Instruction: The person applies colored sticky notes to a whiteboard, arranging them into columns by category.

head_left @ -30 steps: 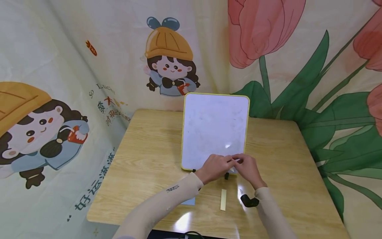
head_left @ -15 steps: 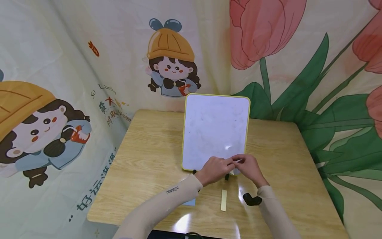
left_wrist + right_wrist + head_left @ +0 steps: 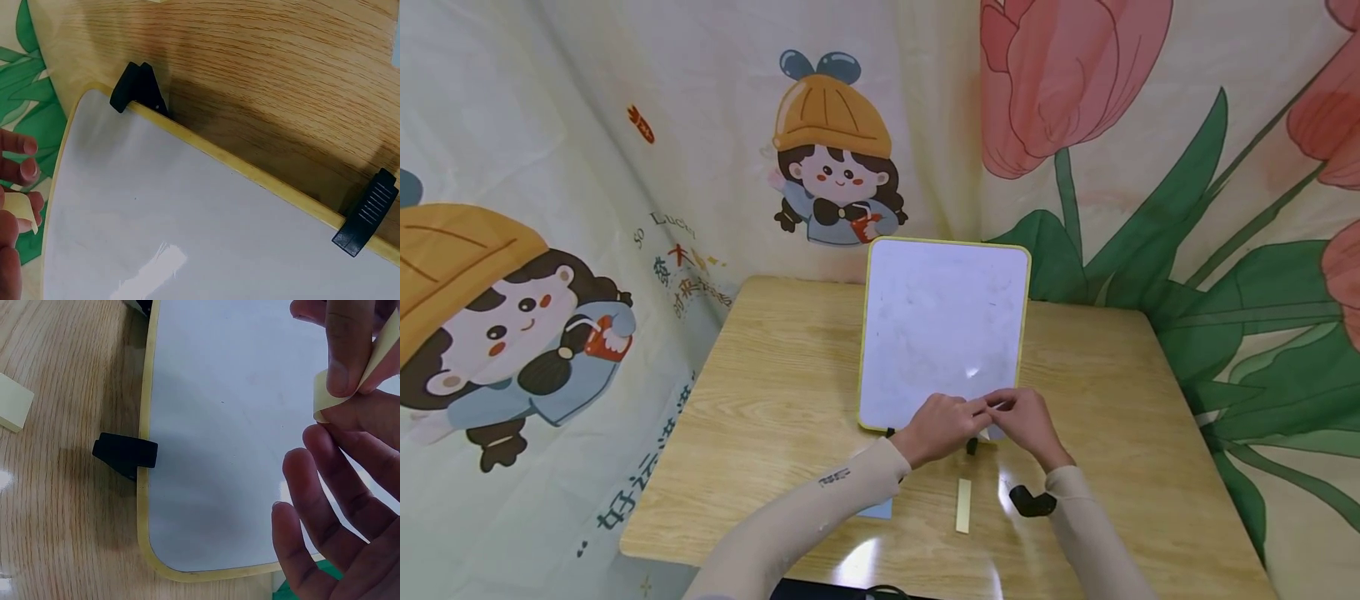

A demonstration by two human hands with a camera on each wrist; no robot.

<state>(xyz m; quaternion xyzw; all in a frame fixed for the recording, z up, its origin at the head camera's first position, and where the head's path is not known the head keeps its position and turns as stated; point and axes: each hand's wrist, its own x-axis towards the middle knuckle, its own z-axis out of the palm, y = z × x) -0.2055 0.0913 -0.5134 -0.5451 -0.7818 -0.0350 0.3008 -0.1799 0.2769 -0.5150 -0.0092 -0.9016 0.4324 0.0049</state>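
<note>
Both hands meet in front of the lower right part of a whiteboard with a yellow frame. My left hand pinches a thin pale yellow paper strip, which curls at its end in the right wrist view. My right hand pinches the same strip between thumb and index finger; its other fingers are spread and loosely bent. At the left edge of the left wrist view, the paper shows between fingertips. A pale yellow sticky note pad, narrow and slightly thick, lies on the table below the hands.
Black clip-like feet hold the board's lower edge on the wooden table. A blue sheet lies partly behind the left sleeve. A black device sits by the right wrist. Printed curtains hang behind. A dark object with a cable is at the front edge.
The head view has shifted slightly. Both hands stay together at the board's lower right, with only small finger movements on the paper strip.
</note>
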